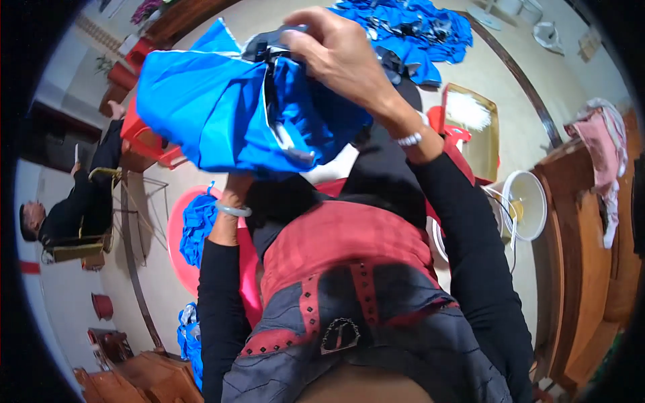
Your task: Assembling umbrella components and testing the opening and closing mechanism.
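A blue fabric piece (222, 107) with a pale silvery inner side and black trim is held up before me, bunched and folded. My right hand (329, 47) closes on the dark trim at its top edge, thumb and fingers pressed together. My left hand (236, 187) reaches up beneath the fabric. Only its wrist, with a pale bangle, and a little of the hand show; its fingers are hidden. A black buckle-like part (262, 50) sits on the trim beside my right fingertips.
A pink basin (180, 252) with more blue fabric stands at my left. Ahead, a blue fabric heap (416, 30) lies on the floor. On the right are a box of thin white strips (489, 144) and a white bucket (534, 205). A person (70, 201) sits far left.
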The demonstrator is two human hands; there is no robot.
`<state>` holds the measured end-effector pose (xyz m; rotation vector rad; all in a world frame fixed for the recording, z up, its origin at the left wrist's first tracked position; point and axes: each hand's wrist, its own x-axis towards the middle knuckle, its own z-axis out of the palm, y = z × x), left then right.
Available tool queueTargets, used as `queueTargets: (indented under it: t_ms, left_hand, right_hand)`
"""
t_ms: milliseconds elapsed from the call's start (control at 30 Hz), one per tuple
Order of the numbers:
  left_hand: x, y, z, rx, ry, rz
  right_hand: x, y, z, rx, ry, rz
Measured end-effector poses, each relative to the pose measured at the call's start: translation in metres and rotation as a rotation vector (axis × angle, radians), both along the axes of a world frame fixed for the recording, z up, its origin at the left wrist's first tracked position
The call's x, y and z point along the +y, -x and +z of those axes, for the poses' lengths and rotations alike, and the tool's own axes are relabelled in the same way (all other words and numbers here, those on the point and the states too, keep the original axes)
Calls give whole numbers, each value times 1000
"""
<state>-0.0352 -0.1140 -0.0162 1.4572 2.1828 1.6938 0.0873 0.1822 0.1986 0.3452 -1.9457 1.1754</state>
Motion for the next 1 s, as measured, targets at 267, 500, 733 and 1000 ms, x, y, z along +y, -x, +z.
queueTargets:
  t_ms: [267,500,733,1000]
  left_hand:
    - [24,-50,43,-696,-180,136]
    - [60,-85,98,-59,300,103]
    - [39,-92,131,-69,528,41]
    - [-41,-111,150,221,759,23]
  right_hand:
    - [-6,14,-23,-231,-75,78]
    - [15,26,-46,-729,233,441]
    - [-3,38,-52,-632,41,292]
    - [152,38,-55,-216,893,-129]
